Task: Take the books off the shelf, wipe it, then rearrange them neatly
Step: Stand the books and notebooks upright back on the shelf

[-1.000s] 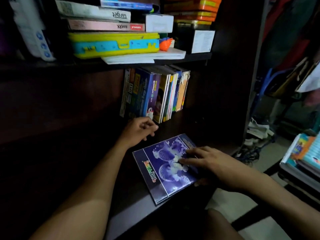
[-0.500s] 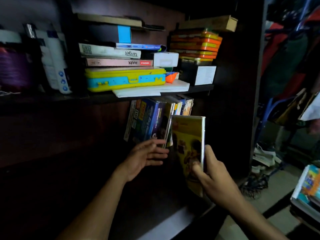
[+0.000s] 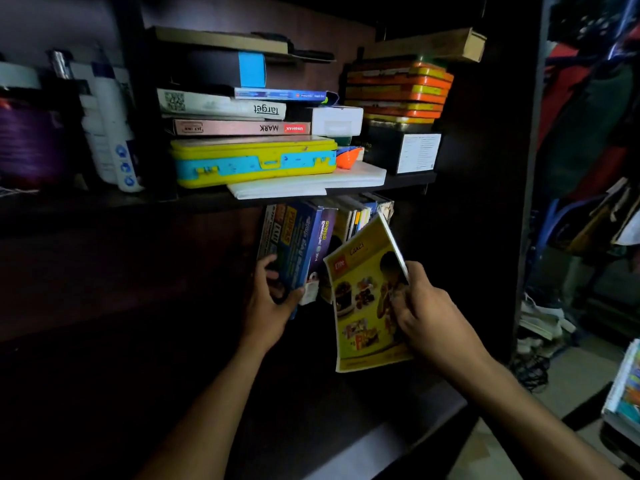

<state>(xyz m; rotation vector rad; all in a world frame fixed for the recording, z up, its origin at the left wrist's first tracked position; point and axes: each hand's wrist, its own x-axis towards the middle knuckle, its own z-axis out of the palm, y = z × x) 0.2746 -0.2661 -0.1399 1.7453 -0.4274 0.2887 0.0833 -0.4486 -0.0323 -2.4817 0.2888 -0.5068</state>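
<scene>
A dim, dark-wood bookcase is filling the view, its lower shelf (image 3: 363,448) catching a pale strip of light along the near edge. Nearest, the right hand (image 3: 429,317) is pinching a thin yellow booklet (image 3: 363,299) at its right edge, fingers on the cover and thumb behind, tilting it top-right so that, it seems, it can slide in at the right end of the row. Just left, the left hand (image 3: 268,299) is curling round the foot of a thick blue book (image 3: 298,247), apparently bracing the row of upright books (image 3: 329,233) so it is not toppling while a gap is opening. In this poor light, whether the booklet is touching the row is hard to say. Farther back and above, the upper shelf is carrying a yellow-and-blue case (image 3: 254,161) under flat-stacked books, with orange tins (image 3: 398,91) to the right. At far right, more books (image 3: 625,386) are waiting outside the bookcase.
</scene>
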